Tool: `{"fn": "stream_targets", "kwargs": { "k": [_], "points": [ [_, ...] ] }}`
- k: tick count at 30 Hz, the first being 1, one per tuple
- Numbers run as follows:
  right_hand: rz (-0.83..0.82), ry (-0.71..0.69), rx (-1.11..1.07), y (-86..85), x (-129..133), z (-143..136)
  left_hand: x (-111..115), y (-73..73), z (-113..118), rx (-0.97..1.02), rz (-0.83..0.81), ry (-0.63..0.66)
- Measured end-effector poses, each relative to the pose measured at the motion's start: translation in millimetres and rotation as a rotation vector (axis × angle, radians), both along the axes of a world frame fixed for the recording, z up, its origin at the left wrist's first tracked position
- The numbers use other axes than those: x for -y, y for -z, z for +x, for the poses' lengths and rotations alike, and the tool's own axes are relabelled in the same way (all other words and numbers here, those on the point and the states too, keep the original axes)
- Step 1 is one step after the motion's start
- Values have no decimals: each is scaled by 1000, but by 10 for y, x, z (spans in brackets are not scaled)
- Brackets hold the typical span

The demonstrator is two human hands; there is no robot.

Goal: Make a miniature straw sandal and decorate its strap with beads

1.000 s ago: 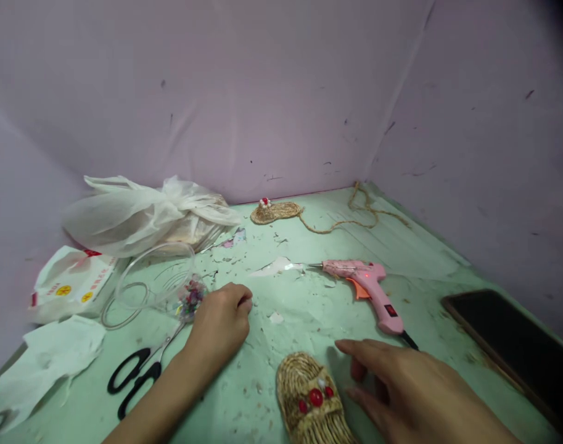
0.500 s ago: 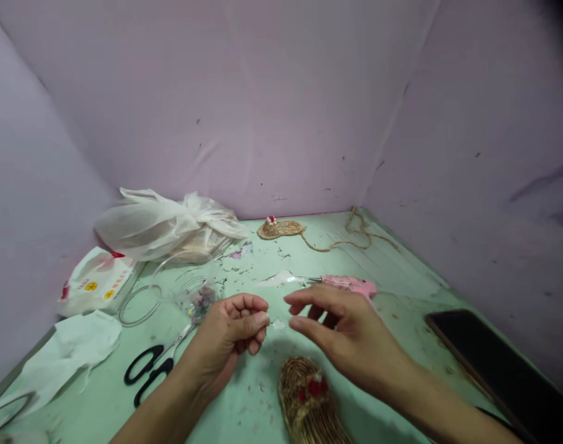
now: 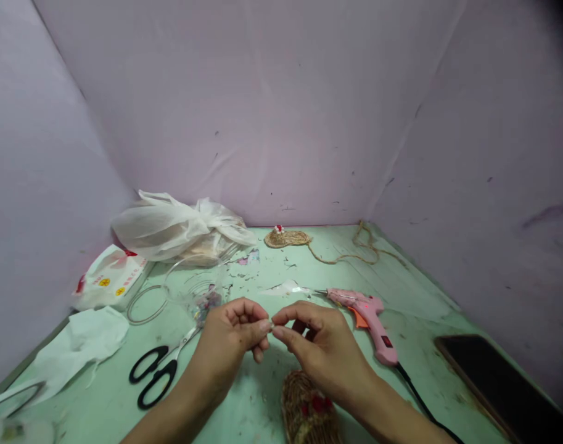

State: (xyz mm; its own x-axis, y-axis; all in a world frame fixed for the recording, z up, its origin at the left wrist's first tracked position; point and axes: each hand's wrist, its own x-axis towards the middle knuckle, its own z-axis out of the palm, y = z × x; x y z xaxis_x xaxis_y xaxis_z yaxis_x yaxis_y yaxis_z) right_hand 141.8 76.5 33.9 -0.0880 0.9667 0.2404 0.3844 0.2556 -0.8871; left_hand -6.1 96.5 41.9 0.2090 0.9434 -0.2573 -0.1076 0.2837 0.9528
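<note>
My left hand (image 3: 242, 336) is closed in a pinch, thumb against forefinger, on something too small to make out. My right hand (image 3: 309, 339) pinches right beside it, and the fingertips of both hands meet around a tiny pale bit. Below them, partly hidden by my right hand, lies a woven straw sole (image 3: 304, 416) with red pieces on it. Farther back rests a smaller woven sole (image 3: 288, 238) with a red and white ornament and a long cord (image 3: 336, 260). A pink glue gun (image 3: 362, 305) lies right of my hands.
Black-handled scissors (image 3: 158, 373), a bag of small beads (image 3: 207, 302) and a wire coil (image 3: 147, 305) lie left. Behind them are a white plastic bag (image 3: 184, 228), a tissue pack (image 3: 112, 277) and a white cloth (image 3: 80, 336). A dark phone (image 3: 503, 382) lies right.
My right hand has moved left and its fingers have closed in a pinch against my left fingertips. The view has shifted slightly, and more of the glue gun shows.
</note>
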Motion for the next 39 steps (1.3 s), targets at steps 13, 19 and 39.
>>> {"fn": "stream_targets", "kwargs": {
  "k": [13,19,39],
  "points": [
    [312,-80,-22,52,-8,5,7,-35,-98,-326,162,243],
    [431,-99,11,112,-13,-12,77,-145,-92,-617,415,292],
    [776,-121,707,43,52,22,78,-286,-212,-528,228,539]
  ]
}}
